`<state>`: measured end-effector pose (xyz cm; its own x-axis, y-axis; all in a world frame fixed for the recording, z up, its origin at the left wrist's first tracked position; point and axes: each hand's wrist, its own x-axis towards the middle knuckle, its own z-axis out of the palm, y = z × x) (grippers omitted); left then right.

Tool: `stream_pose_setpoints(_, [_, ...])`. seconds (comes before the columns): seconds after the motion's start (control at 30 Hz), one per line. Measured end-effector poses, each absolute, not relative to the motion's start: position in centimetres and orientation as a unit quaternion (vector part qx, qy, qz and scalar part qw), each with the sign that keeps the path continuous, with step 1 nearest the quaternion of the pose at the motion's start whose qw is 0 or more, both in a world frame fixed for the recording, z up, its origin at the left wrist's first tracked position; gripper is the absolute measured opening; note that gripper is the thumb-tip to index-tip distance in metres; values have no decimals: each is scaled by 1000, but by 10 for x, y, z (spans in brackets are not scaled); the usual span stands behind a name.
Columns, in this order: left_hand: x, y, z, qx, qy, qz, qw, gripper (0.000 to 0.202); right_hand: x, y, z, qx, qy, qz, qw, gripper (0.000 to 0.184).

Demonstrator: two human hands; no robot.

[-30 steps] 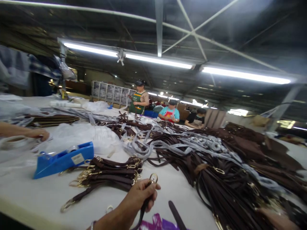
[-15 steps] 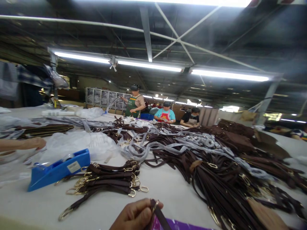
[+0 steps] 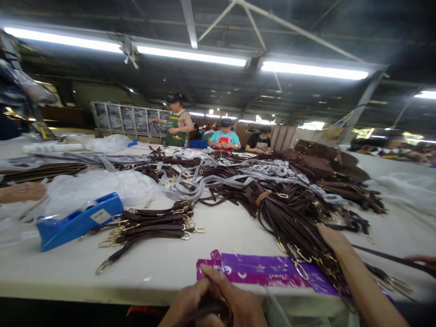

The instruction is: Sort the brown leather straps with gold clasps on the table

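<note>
My left hand (image 3: 190, 304) is at the bottom edge, just off the near edge of the table, fingers closed round a dark brown strap (image 3: 207, 311) that is mostly hidden in the grip. My right arm reaches in from the lower right. My right hand (image 3: 335, 243) lies with fingers stretched out on a big pile of brown straps with gold buckles (image 3: 293, 218). A purple printed sheet (image 3: 265, 270) lies on the white table (image 3: 235, 236) between my hands. To the left sits a small stack of straps with gold rings (image 3: 153, 222).
A blue tape dispenser (image 3: 73, 222) stands at the left beside clear plastic bags (image 3: 102, 186). Another person's hand (image 3: 20, 191) rests at the far left, and a fingertip (image 3: 422, 260) shows at the right edge. Several people (image 3: 223, 135) work at the far end.
The view has tipped down. My left hand has drawn back with the strap to the table's near edge. My right arm has come into clear view on the pile.
</note>
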<state>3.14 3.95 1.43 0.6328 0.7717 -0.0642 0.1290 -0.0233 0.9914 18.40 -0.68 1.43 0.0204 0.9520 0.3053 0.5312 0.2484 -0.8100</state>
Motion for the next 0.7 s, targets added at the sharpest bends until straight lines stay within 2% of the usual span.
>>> stream_pose_setpoints(0.13, [40,28,20,643,330,307,619,22,175,-10,9,-562,-659,184,465,38])
stream_pose_setpoints(0.23, [45,27,11,572,286,331,694,37,178,-9,8,-557,-654,157,487,31])
stream_pose_setpoints(0.3, [45,31,1,511,270,306,757,48,184,-7,8,-583,-582,216,524,26])
stream_pose_setpoints(0.37, [44,35,-9,492,272,262,785,49,191,-5,6,-609,-458,346,548,33])
stream_pose_setpoints(0.47, [43,40,-19,489,274,248,790,49,199,-4,-2,-565,-303,508,576,47])
stream_pose_setpoints(0.53, [44,40,-22,473,278,249,798,49,202,-4,-9,-526,-265,541,601,51])
stream_pose_setpoints(0.7, [46,36,-25,462,310,230,798,52,204,-6,-17,-536,-244,520,618,51])
